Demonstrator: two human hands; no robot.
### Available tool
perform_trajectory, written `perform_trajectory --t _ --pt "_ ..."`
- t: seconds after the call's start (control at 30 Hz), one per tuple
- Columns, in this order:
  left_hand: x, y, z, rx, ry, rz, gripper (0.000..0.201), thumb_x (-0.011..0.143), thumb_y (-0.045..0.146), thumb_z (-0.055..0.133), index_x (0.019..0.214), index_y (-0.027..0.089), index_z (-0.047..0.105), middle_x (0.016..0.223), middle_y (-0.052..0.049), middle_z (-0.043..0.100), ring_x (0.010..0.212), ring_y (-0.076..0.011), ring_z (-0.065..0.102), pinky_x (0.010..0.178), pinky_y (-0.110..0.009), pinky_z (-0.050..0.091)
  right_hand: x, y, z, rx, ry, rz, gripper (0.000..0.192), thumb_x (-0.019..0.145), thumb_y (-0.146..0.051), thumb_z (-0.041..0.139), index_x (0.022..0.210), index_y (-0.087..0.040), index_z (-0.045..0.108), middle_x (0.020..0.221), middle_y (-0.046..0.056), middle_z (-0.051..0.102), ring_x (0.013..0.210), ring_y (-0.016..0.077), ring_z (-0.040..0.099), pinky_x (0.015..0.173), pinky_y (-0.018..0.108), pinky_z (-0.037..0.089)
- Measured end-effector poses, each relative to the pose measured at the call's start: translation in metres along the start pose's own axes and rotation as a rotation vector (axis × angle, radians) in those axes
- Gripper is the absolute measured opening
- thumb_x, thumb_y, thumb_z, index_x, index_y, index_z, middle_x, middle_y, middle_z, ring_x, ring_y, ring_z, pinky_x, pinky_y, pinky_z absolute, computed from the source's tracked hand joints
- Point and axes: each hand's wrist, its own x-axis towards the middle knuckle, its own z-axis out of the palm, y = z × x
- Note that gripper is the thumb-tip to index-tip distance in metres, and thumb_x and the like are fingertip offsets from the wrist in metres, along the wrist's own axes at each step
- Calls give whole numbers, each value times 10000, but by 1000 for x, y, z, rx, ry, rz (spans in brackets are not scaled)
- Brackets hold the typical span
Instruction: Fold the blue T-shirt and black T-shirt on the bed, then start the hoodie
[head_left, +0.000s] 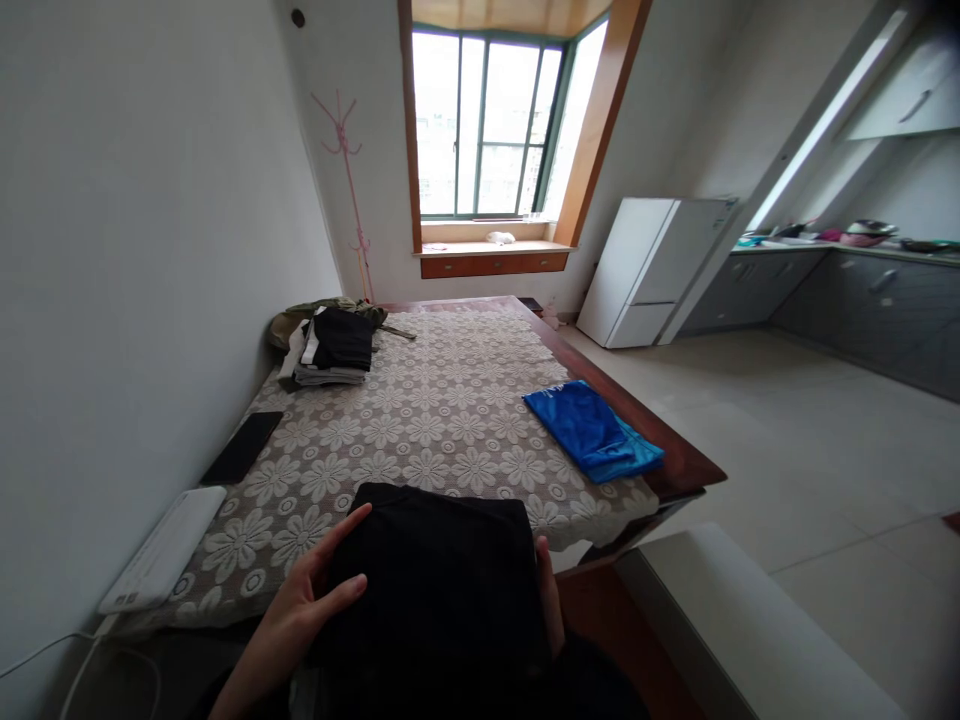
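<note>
A folded black garment (442, 570) is at the near edge of the table, low in the middle of the view; its exact kind cannot be told. My left hand (315, 590) grips its left side, with the thumb lying over the cloth and a finger along the upper left edge. Along the right edge of the same garment is my right hand (550, 600), mostly hidden below and behind the dark cloth. The garment's lower part merges into shadow. To the right lies a folded blue garment (581, 425) with white lettering at one corner.
A floral lace cloth (424, 430) covers the wooden table. Folded clothes (337, 345) are stacked at its far left, near a bag. A black flat object (244, 447) and a white power strip (165, 550) lie along the left wall. A white bench-like surface (735, 620) stands right.
</note>
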Motion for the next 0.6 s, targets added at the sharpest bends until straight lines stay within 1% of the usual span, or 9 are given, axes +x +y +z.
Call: perform_trajectory --t 0.07,0.13,0.17,0.23,0.37,0.43,0.47,0.57,0.6 --pt "-4 -4 0 11 -14 -2 705 819 502 760 1480 332 584 1580 -18 530 1531 -335 370 1279 -541 232 -7 -7 -8 48 -31 109 726 711 -872 653 983 -214 797 1056 144 790 1266 398 628 1054 550 489" --pt "-8 -5 2 6 -29 -3 712 810 491 772 1480 343 583 1577 -13 531 1530 -337 369 1278 -540 237 -17 -13 -12 -3 -16 170 678 666 -708 827 1118 -206 758 1129 138 772 1243 394 637 1081 554 454" --pt "-9 -5 3 -4 -33 -3 711 802 486 781 1473 351 588 1574 -9 534 1531 -339 367 1277 -540 240 -21 -16 -13 -57 18 164 661 638 -585 898 1153 -204 737 1126 124 771 1201 381 658 1074 543 457" --pt "-9 -5 6 -49 -45 -2 707 781 482 805 1450 362 611 1562 -6 549 1533 -343 362 1274 -540 257 -30 -25 -13 -151 93 121 666 582 -407 953 1165 -194 713 1091 97 775 1108 350 694 1032 511 484" --pt "4 -4 16 -250 -152 -72 742 778 466 826 1469 336 592 1540 -51 577 1470 -370 464 1202 -549 407 -40 -60 -14 -215 186 60 590 573 -336 952 1096 -200 716 1026 68 785 978 301 725 911 450 543" --pt "15 -1 29 -395 -166 -107 782 819 473 795 1532 315 513 1549 -95 566 1406 -384 540 1141 -555 481 -37 -86 -14 -233 231 42 532 576 -310 955 1042 -206 720 965 53 789 909 283 737 857 426 565" --pt "20 1 38 -456 -137 -104 789 840 484 775 1550 306 482 1561 -112 551 1394 -385 552 1131 -550 491 -35 -101 -14 -236 256 28 511 579 -297 953 1026 -207 721 945 51 791 884 280 742 835 419 575" --pt "27 0 76 -525 -5 -30 765 855 534 745 1530 282 489 1611 -135 486 1450 -388 485 1141 -517 487 -22 -150 -12 -214 350 -48 454 637 -274 914 1043 -202 724 939 71 799 834 290 755 761 416 604" --pt "26 -4 91 -525 8 -6 755 856 545 739 1522 284 496 1634 -134 452 1467 -392 461 1126 -504 503 -17 -167 -11 -201 387 -80 429 666 -265 891 1056 -197 725 933 78 799 809 293 757 727 412 612"
